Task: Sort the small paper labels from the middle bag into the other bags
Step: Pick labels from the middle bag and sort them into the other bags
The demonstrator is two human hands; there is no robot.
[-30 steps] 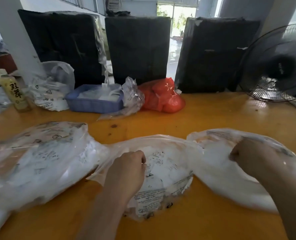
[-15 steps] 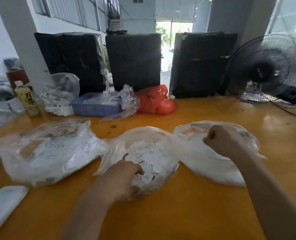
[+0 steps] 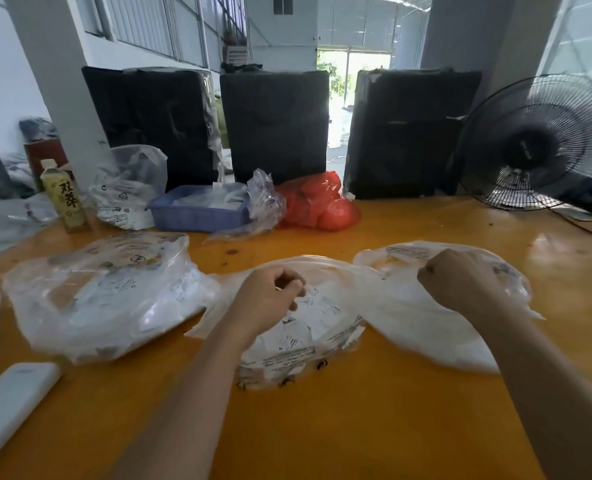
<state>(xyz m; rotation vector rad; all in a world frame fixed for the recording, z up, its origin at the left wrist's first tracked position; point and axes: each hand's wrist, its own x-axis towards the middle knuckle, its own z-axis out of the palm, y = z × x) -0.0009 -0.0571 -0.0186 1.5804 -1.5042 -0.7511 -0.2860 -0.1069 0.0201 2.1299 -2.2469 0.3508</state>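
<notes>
Three clear plastic bags lie in a row on the orange table (image 3: 374, 427). The middle bag (image 3: 308, 327) is crinkled, see-through, printed with black warning text along its near edge, and holds a loose heap of small white paper labels (image 3: 317, 311) with black print. The left bag (image 3: 97, 299), touching the middle bag's left side, is fuller and white inside. The right bag (image 3: 422, 317), touching the middle bag's right side, shows mostly plain white contents.

Left hand (image 3: 265, 303) is over the middle bag, fingers curled in with fingertips together; cannot tell if a label is pinched. Right hand (image 3: 461, 282) is over the right bag, fist closed, back of hand to camera; whether it holds anything cannot be told.

Beyond the middle bag: blue tray (image 3: 197, 213), crumpled clear bag (image 3: 265, 206), red bag (image 3: 319, 202), and three black wrapped bundles (image 3: 275, 123). Far left of it: yellow drink bottle (image 3: 65, 197). Far right: black fan (image 3: 540, 143). Near-left of it: a white flat object (image 3: 7, 407).
</notes>
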